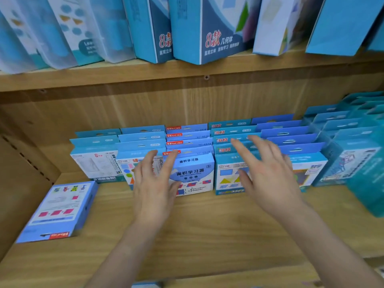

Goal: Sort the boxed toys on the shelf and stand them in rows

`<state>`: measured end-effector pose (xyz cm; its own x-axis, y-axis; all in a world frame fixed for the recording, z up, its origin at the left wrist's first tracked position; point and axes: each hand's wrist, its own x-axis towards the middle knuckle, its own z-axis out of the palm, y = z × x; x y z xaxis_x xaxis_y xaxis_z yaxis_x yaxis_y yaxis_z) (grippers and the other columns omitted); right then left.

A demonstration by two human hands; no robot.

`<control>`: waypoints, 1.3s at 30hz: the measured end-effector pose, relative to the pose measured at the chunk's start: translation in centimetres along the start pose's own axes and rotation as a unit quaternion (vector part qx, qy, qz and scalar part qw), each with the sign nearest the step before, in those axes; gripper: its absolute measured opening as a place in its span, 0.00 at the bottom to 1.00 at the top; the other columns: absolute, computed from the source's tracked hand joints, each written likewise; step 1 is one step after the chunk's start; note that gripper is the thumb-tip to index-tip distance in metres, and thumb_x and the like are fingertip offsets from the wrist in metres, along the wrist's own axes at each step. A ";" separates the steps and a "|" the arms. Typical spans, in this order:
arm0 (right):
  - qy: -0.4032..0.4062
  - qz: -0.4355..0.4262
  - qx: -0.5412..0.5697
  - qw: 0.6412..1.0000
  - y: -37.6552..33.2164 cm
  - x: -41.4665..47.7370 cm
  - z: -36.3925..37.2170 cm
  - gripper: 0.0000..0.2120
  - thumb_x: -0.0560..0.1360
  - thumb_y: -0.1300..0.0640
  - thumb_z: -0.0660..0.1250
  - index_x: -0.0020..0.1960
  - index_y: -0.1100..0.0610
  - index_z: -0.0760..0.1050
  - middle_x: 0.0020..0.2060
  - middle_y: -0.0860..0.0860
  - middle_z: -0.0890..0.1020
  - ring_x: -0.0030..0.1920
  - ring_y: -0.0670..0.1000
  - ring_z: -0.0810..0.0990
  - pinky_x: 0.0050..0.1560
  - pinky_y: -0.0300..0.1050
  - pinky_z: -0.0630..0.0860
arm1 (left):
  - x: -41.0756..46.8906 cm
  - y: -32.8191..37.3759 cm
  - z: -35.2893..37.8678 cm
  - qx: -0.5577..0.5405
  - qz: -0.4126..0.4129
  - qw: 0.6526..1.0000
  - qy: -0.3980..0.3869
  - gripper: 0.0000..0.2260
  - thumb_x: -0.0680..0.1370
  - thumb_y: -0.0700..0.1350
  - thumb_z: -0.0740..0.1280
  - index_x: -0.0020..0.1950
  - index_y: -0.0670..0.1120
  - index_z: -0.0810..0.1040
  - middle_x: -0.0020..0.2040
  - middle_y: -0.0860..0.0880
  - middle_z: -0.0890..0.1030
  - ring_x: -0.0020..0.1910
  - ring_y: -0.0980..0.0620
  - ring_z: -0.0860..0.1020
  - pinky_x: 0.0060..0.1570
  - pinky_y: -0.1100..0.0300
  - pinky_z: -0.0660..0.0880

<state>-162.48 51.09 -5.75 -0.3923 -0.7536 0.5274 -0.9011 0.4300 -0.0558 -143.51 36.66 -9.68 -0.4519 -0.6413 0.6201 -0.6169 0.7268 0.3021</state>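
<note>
**Toy Shelf Nearly in Order, One Box Still Down**

Shows the boxed toys already standing in rows along the far side of the lower shelf, several deep from front to back, hanging tabs up. Catches the left hand open, fingers straight and spread against the fronts of the near boxes left of centre, gripping nothing. Catches the right hand open too, fingers fanned over the rows right of centre; too blurred to tell whether touching or just above.

Leaves, by the look of it, one flat box lying on the shelf at the near left, well apart from the rows and yet to be stood up. Belongs most likely with the centre row, judging by its red tab and pink shapes. Hints also at looser order among the teal boxes at the right edge.

Reads "面积学习器" with a circled 3 on the front centre box. Reads "磁性" in red on the tabs of the row just to its right, and "8款 几何体" on the big boxes on the upper shelf. Finds the red brand tabs and model codes too blurred to make out.
</note>
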 end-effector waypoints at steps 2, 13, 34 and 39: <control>-0.018 0.000 -0.028 0.999 1.1 0.8 0.0 0.38 0.67 0.50 0.75 0.73 0.46 0.62 0.69 0.57 0.69 0.68 0.58 0.65 0.58 0.61 0.68 | 0.5 -0.1 0.1 0.078 0.034 0.996 -0.034 0.35 0.63 0.47 0.80 0.68 0.54 0.71 0.69 0.41 0.66 0.64 0.39 0.64 0.58 0.40 0.71; -0.105 -0.026 -0.065 0.992 2.4 2.9 -0.8 0.31 0.68 0.44 0.72 0.68 0.44 0.64 0.59 0.49 0.74 0.62 0.53 0.71 0.66 0.60 0.51 | 1.3 0.1 0.9 0.088 0.080 0.989 -0.090 0.33 0.63 0.44 0.80 0.65 0.50 0.71 0.68 0.36 0.69 0.62 0.29 0.72 0.52 0.36 0.74; -0.130 -0.083 -0.055 0.986 3.6 3.7 -1.5 0.35 0.66 0.37 0.71 0.69 0.43 0.63 0.59 0.47 0.72 0.60 0.51 0.74 0.64 0.57 0.53 | 2.9 0.5 -0.1 0.065 0.125 0.986 -0.085 0.29 0.62 0.45 0.80 0.59 0.47 0.73 0.66 0.38 0.70 0.65 0.39 0.65 0.63 0.37 0.68; -0.010 0.000 0.067 0.998 5.1 2.2 -1.7 0.30 0.69 0.39 0.69 0.69 0.44 0.67 0.67 0.49 0.69 0.66 0.51 0.67 0.63 0.57 0.58 | 3.1 4.6 0.0 0.040 0.217 0.974 -0.049 0.29 0.64 0.47 0.78 0.61 0.48 0.72 0.69 0.40 0.68 0.69 0.41 0.63 0.70 0.43 0.57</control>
<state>-167.67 52.49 -3.46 -0.3956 -0.7637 0.5101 -0.9168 0.3610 -0.1705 -147.77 38.02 -6.31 -0.7389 -0.3007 0.6030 -0.3996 0.9161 -0.0329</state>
